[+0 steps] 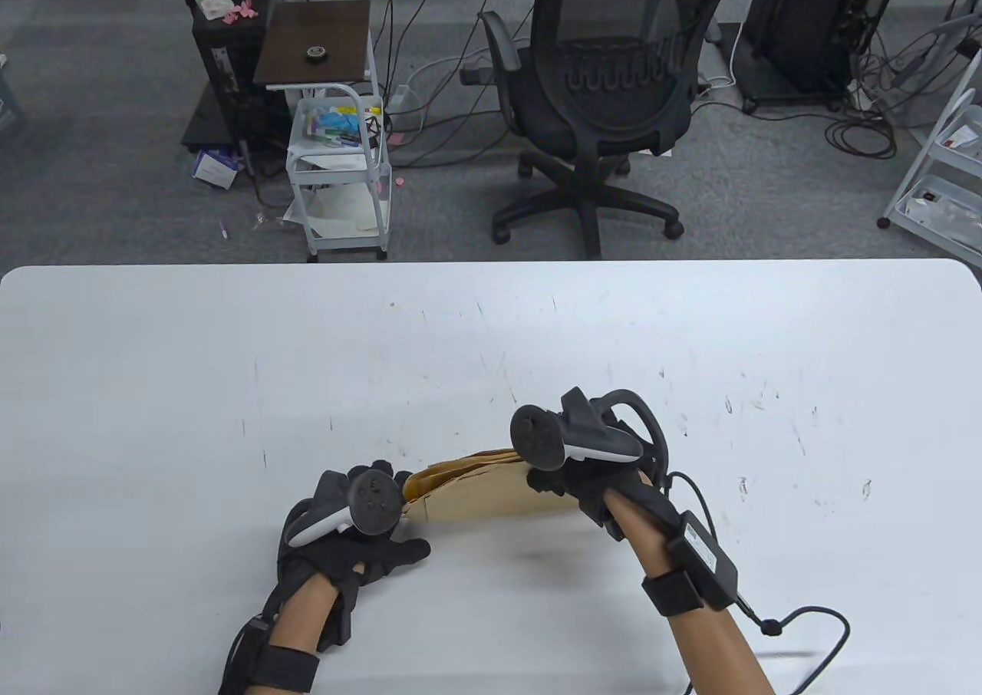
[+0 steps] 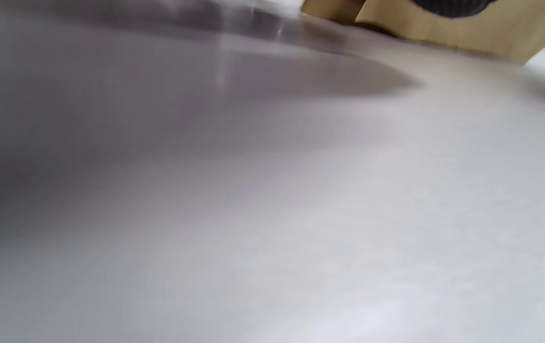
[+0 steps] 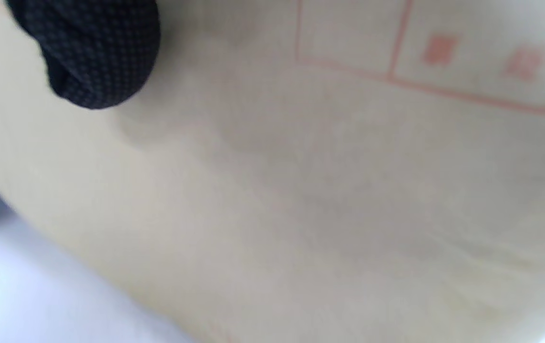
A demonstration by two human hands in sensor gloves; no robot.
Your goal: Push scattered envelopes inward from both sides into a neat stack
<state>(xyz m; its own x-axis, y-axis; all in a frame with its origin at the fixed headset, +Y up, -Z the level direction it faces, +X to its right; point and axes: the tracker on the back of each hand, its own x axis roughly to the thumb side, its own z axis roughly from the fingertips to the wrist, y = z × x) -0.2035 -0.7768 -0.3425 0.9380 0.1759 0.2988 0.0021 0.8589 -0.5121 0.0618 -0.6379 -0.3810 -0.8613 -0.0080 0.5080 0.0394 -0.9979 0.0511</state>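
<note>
One black gloved fingertip (image 3: pixel 96 52) of the right hand (image 1: pixel 591 488) presses against the face of the brown envelopes (image 1: pixel 483 488), and only the right wrist view shows it, along with a faint red printed box on the paper that the table view cannot resolve. From above, the envelopes stand as a bunched, bowed sheaf near the front middle of the white table (image 1: pixel 491 327), held between the two hands: the right hand grips their right end, its fingers wrapped out of sight behind the paper under its tracker (image 1: pixel 571 438), while the left hand (image 1: pixel 360 534) meets their left end. The left fingers curl against that end and the thumb lies stretched out on the table below it; whether they actually grasp the paper or only press on it I cannot tell. The left wrist view adds little beyond blurred tabletop, with the envelopes (image 2: pixel 448 28) at its top edge and a dark glove tip (image 2: pixel 448 5) on them. Beyond the table's far edge, seen only from above, stand an office chair (image 1: pixel 606 104) and a small white cart (image 1: pixel 341 166).
</note>
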